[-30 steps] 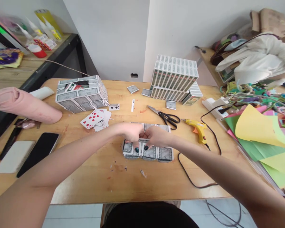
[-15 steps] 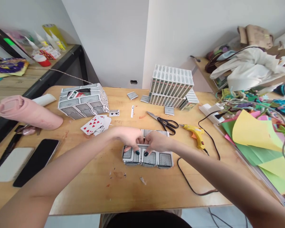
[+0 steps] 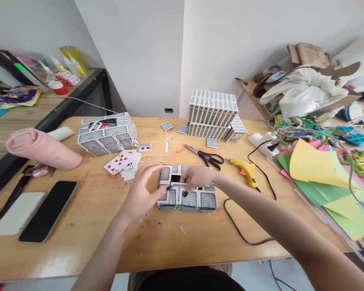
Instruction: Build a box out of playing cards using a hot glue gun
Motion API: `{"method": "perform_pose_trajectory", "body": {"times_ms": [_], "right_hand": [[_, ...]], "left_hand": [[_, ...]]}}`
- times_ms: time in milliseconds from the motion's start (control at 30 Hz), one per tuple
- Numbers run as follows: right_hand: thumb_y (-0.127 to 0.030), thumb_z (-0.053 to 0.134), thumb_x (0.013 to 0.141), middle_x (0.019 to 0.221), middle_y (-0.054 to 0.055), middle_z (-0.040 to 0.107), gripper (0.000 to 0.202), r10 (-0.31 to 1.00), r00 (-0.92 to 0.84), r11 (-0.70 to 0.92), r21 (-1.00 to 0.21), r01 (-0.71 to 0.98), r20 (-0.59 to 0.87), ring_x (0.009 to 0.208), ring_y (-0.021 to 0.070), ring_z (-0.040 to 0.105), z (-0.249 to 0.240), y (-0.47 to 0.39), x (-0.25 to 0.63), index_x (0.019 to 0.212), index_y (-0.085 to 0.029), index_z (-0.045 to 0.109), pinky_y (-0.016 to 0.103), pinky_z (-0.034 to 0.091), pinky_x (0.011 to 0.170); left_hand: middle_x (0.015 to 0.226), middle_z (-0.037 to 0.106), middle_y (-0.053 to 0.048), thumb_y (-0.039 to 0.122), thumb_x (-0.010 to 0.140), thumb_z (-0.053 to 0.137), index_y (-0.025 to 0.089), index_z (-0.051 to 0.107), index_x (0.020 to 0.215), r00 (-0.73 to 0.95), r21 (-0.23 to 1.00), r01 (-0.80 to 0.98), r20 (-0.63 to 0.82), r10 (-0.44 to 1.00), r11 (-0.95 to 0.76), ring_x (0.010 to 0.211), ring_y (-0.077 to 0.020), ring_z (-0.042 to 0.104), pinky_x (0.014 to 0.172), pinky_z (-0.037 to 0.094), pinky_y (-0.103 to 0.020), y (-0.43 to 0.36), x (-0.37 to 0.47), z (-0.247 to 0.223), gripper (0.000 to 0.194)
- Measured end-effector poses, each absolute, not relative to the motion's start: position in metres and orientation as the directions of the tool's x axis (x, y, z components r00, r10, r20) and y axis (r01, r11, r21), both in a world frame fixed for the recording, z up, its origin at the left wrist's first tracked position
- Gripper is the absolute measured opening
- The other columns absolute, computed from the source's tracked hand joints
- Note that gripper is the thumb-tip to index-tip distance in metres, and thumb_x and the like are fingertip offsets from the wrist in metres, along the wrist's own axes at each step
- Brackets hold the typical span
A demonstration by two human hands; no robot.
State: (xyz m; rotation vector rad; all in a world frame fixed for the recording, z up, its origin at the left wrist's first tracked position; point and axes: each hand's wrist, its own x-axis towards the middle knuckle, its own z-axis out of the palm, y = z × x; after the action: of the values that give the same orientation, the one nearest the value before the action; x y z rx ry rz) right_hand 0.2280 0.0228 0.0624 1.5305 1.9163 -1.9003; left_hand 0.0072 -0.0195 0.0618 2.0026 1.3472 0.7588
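Small card box (image 3: 208,200) is set on the table (image 3: 115,254), near the middle, long side toward the person; grey card backs are shown on it, and a dark opening (image 3: 175,178) is seen in its top. Front rim of the opening is held by the right hand (image 3: 197,178): fingers narrow, dipped inside, thumb laid over the outside; fingertips inside are hidden. Left hand (image 3: 142,192) is held at the box's left end, thumb and fingers spread wide, nothing gripped; thumb tip is close to the rim, contact cannot be told.

Scissors (image 3: 208,157) are laid just behind the box, glue gun (image 3: 245,168) to their right, its black cord looped nearby. Loose playing cards (image 3: 119,162) are fanned behind the left hand, in front of a larger card box (image 3: 108,136). Stacked card packs (image 3: 212,106) are stood at the back. Phone (image 3: 48,211) and pink roll (image 3: 45,149) are placed left; coloured paper (image 3: 317,165) is piled right.
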Motion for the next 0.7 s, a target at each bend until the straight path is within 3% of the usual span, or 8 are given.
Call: {"method": "perform_pose_trajectory", "body": {"times_ms": [67,133,467,700], "right_hand": [[-0.023,0.078,0.049,0.054,-0.008,0.056,0.024,0.567,-0.532,-0.272,-0.753,0.599,-0.628,0.053,0.0073,0.044,0.060,0.024,0.228,0.069,-0.017,0.066,0.018,0.029,0.049],[-0.020,0.077,0.048,0.056,-0.007,0.059,0.024,0.538,-0.553,-0.311,-0.760,0.571,-0.636,0.056,0.0081,0.048,0.059,0.024,0.229,0.071,-0.017,0.067,0.017,0.031,0.049],[-0.011,0.063,0.061,0.061,-0.007,0.061,0.021,0.481,-0.574,-0.413,-0.749,0.519,-0.663,0.050,0.0060,0.048,0.061,0.029,0.230,0.079,-0.018,0.072,0.015,0.035,0.043],[-0.025,0.060,0.076,0.061,-0.005,0.058,0.020,0.490,-0.604,-0.432,-0.777,0.458,-0.628,0.047,0.0053,0.046,0.055,0.026,0.234,0.092,-0.017,0.070,0.015,0.039,0.045]], "left_hand": [[0.147,0.032,-0.008,0.036,0.071,0.070,0.029,0.032,0.138,0.353,0.745,0.601,0.079,0.932,-0.291,0.136,-0.0283,0.030,0.112,0.028,-0.046,-0.039,0.013,0.044,0.076],[0.152,0.020,-0.008,0.033,0.065,0.075,0.032,0.023,0.142,0.332,0.746,0.620,0.029,0.943,-0.241,0.140,-0.0314,0.021,0.112,0.028,-0.050,-0.052,0.021,0.029,0.093],[0.151,0.018,-0.011,0.041,0.074,0.065,0.028,0.022,0.140,0.119,0.806,0.568,0.120,0.986,-0.167,0.141,-0.0303,0.018,0.112,0.025,-0.051,-0.062,0.043,0.016,0.080],[0.148,0.025,-0.011,0.041,0.074,0.065,0.026,0.022,0.140,0.059,0.852,0.516,0.068,0.996,-0.088,0.139,-0.0295,0.024,0.112,0.026,-0.048,-0.063,0.044,0.009,0.080]]}}
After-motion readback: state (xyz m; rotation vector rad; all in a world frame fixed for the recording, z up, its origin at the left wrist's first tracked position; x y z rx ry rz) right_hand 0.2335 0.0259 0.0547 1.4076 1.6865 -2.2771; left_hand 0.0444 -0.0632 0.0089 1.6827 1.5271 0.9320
